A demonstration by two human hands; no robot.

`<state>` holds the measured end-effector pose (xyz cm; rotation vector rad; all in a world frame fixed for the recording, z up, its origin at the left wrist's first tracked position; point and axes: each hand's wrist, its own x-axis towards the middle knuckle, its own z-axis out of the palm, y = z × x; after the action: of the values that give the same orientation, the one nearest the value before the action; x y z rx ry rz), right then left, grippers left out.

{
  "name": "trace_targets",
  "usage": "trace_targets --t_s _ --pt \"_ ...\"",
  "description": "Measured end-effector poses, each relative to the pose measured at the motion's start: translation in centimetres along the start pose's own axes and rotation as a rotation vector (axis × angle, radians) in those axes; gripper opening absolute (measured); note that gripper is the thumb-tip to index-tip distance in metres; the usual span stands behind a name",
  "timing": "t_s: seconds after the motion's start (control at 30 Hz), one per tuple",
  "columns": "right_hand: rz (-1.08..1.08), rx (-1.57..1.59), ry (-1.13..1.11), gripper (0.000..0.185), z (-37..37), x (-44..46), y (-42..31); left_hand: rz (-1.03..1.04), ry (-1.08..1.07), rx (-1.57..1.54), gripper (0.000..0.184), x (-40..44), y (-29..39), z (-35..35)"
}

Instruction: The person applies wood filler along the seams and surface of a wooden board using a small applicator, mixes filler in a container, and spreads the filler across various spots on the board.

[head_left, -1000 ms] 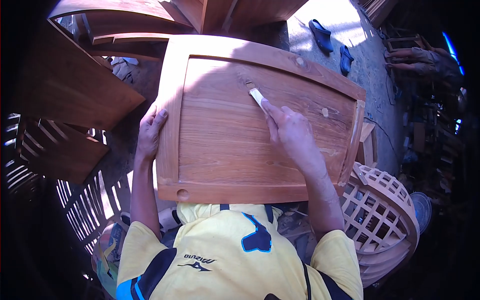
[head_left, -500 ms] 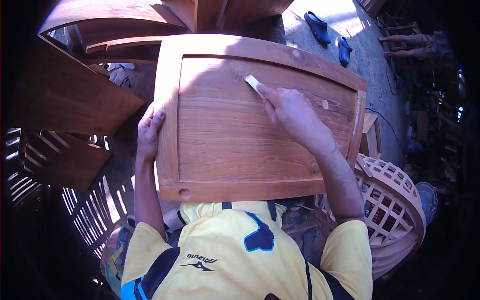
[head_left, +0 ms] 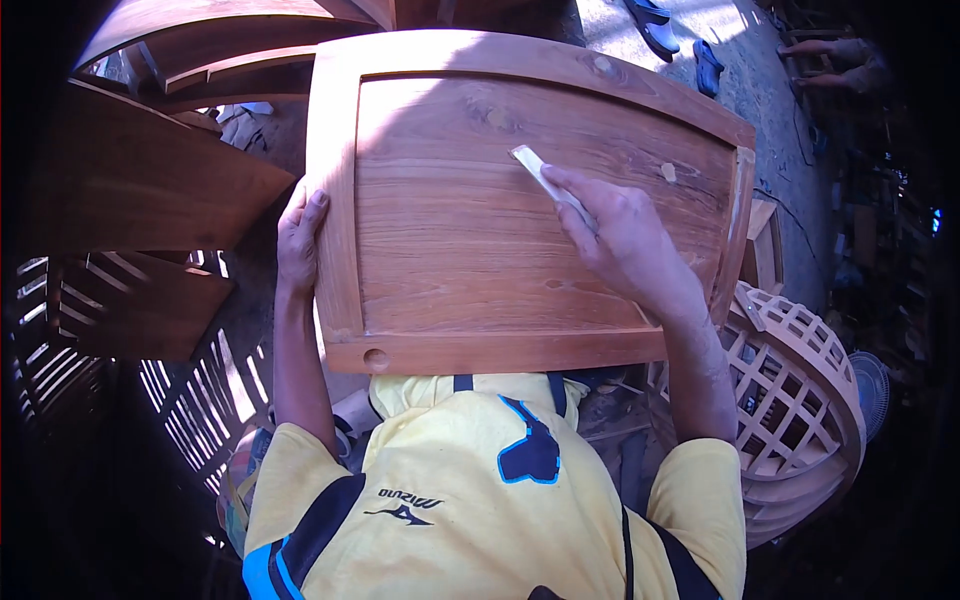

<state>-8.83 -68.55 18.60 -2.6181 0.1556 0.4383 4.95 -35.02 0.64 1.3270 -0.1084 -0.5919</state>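
Note:
A framed wooden panel (head_left: 470,235), like a cabinet door with one curved edge, leans across my lap. My left hand (head_left: 299,235) holds its left edge, thumb along the side and the other fingers hidden behind. In my right hand (head_left: 625,235) is a narrow, flat putty knife (head_left: 537,168), pale at the tip, closed between thumb and fingers. It is over the upper middle of the panel; whether the tip touches the wood I cannot tell. Pale filler patches (head_left: 668,173) show near the right side and beside a knot (head_left: 497,119). A round hole (head_left: 375,359) marks the lower left corner.
Large wooden boards (head_left: 150,170) stand at the left, with curved furniture parts (head_left: 240,70) behind. Dark clogs (head_left: 708,68) lie on the floor at the upper right. A lattice-work wooden piece (head_left: 790,400) and a fan (head_left: 868,390) are at the right. Another person's legs (head_left: 825,65) show far right.
My right hand has drawn the putty knife back from the knot, down and to the right, uncovering a filler patch there. The view has shifted slightly. My left hand keeps its hold.

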Motion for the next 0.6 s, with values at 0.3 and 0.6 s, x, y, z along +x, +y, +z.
trace_targets --t_s 0.3,0.6 --pt "0.073 0.193 0.176 0.047 5.8 -8.4 -0.9 -0.022 0.043 -0.049 0.048 -0.3 0.1 -0.7" --pt "0.278 0.222 0.417 0.049 7.4 -14.6 0.8 -0.013 0.049 0.040 0.046 0.3 -0.6 -1.2"
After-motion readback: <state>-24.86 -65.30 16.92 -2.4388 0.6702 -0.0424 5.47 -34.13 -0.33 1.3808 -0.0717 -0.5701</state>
